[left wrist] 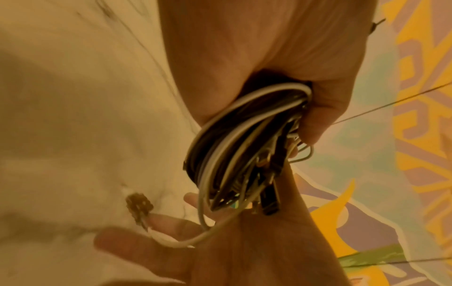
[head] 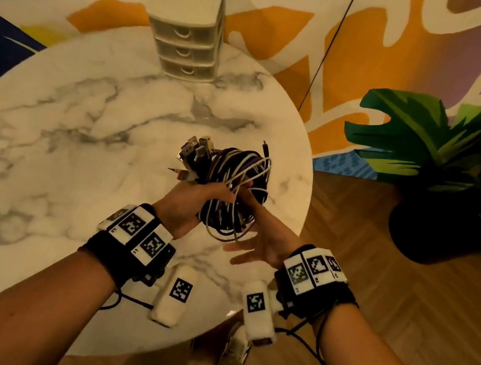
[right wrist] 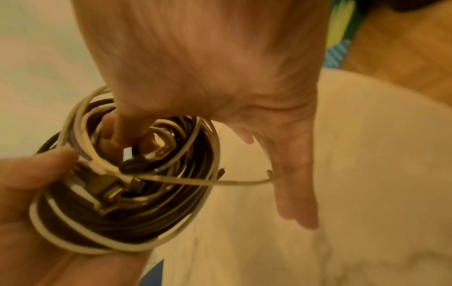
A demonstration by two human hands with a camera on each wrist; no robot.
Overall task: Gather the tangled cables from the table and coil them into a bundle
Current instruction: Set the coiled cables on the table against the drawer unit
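Cable bundle (head: 236, 188): white, black and purple cables coiled in a loop with plugs sticking out, held in the air over the near right of the marble table (head: 82, 122). Left hand (head: 187, 202): fingers curled round the coil. Right hand (head: 257, 243): thumb inside the loop, fingers spread straight. Three-drawer unit (head: 186, 28): far table edge.

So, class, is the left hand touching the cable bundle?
Touching. The left wrist view shows the left hand with its fingers curled round the cable bundle; the head view agrees.
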